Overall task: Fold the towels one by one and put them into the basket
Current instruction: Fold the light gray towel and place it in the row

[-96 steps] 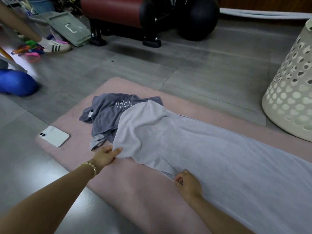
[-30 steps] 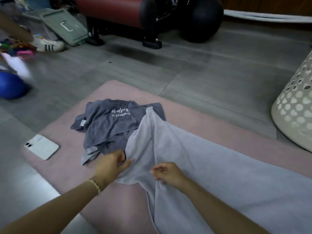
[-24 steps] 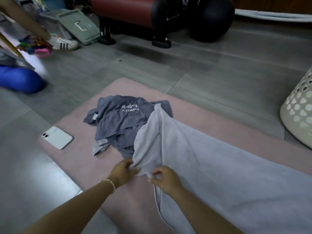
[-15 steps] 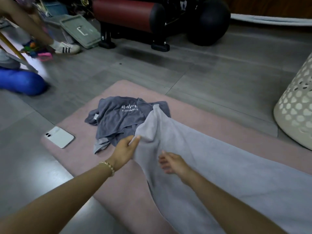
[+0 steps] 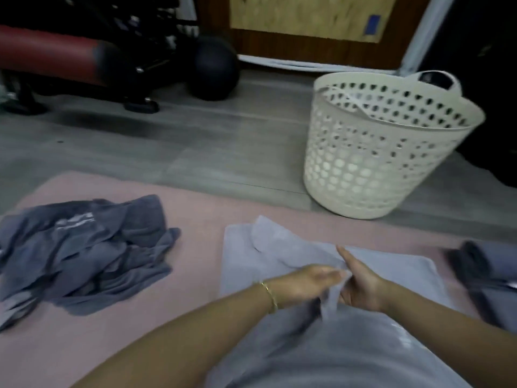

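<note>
- Head view, centre: a pale grey terry towel [image 5: 279,247] lies on a pink floor mat [image 5: 195,211], its far part flat and doubled over, with one loose corner turned back at the upper left.
- Left hand [image 5: 307,284]: fingers straight and pressed together, with the tips against a raised fold of the pale towel. A thin gold bracelet [image 5: 270,296] sits on the wrist.
- Right hand [image 5: 361,287]: palm turned toward the left hand, with the fold caught between the two. One finger points straight away from the camera. How the remaining fingers lie cannot be told (cloth and motion blur cover them).
- Bottom centre: more grey cloth fills the space between the forearms. Whether it belongs to the same towel cannot be told.
- Left: a crumpled dark grey towel [image 5: 84,247] rests on the mat, well apart from the pale one.
- Right edge: a dark rolled bundle [image 5: 481,275], blurred.
- Upper right: a cream perforated plastic laundry basket [image 5: 377,169] stands upright on the grey plank floor [image 5: 195,141], just beyond the mat's far edge.
- Background: a red padded roller [image 5: 47,60] and a black ball [image 5: 215,68].
</note>
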